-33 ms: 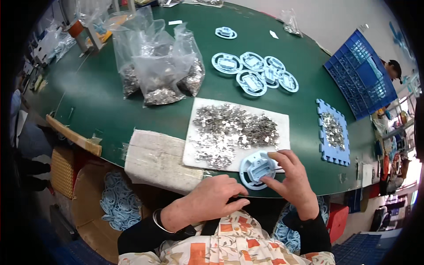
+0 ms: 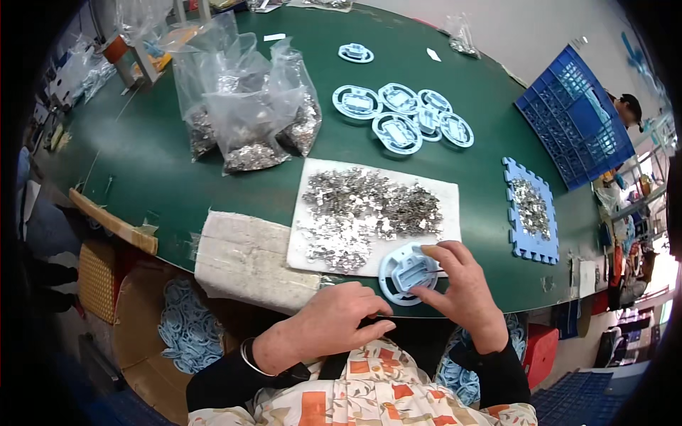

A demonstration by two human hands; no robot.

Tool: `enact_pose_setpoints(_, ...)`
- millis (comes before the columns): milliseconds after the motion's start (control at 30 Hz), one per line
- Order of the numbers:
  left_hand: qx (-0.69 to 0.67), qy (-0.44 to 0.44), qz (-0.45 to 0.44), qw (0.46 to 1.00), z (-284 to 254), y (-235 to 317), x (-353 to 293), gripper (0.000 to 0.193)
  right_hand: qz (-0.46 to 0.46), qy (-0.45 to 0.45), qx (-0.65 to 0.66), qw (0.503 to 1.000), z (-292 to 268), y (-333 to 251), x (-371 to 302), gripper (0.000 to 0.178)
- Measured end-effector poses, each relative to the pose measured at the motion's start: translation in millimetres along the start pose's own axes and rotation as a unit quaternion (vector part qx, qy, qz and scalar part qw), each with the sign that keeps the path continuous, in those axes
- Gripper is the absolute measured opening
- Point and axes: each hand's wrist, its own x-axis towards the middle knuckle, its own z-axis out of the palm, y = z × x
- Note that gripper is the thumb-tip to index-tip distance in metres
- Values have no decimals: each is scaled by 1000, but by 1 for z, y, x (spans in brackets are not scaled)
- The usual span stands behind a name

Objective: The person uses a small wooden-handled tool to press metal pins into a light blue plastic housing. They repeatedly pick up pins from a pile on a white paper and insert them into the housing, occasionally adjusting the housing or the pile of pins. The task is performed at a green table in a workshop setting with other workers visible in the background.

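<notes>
Where the hands are: right hand (image 2: 465, 291) grips a blue disc (image 2: 410, 272) at the near edge of the white pad (image 2: 450, 206); left hand (image 2: 344, 317) half-open nearby;
Pad: loose metal bits (image 2: 339, 199) on top;
Green table (image 2: 181, 199): clear bags (image 2: 249, 124), more discs (image 2: 397, 133) farther back.

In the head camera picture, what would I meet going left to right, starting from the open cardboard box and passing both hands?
Open cardboard box, left hand, blue round part, right hand, blue jigsaw-edged mat.
</notes>
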Motion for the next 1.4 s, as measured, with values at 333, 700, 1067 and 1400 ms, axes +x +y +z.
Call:
enact_pose_setpoints(333, -95, 8, -103, 990, -9, 8, 8, 17, 0, -22, -11, 1000, 10, 5, -9, 64)
enact_pose_setpoints(700, -259, 148, -169, 939, 14, 14, 33, 46, -94, 40, 81, 991, 5, 15, -19, 67)
enact_pose_setpoints(1067, -442, 39, -251, 860, 12, 6, 46, 36, 204, 87, 491, 843, 15, 36, -35, 33)
enact_pose_setpoints(1400, -407, 42, -216, 887, 7, 12, 54, 43, 254, -39, 560, 788, 6, 40, -25, 24)
